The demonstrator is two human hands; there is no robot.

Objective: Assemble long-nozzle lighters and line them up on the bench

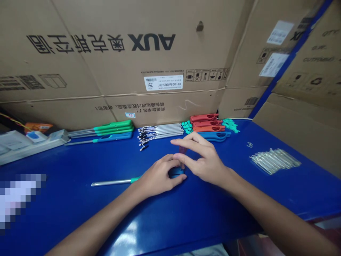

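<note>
My left hand [157,176] grips a blue plastic utility lighter body [176,172], mostly hidden by my fingers. Its green collar and long metal nozzle [110,182] stick out to the left along the table. My right hand [202,160] sits just above the body, with a small dark red piece [182,149] pinched between thumb and forefinger. Behind my hands lie rows of green and blue lighters [113,128], wired metal tubes [160,131], red handle parts [206,122] and teal pieces [230,125].
The blue table [213,220] ends in a front edge below my arms. Large cardboard boxes [106,71] stand along the back and right. Loose metal tubes [275,161] lie at the right, and papers and a white tray-like item [26,144] at the left. A pixelated patch [18,199] covers the left side.
</note>
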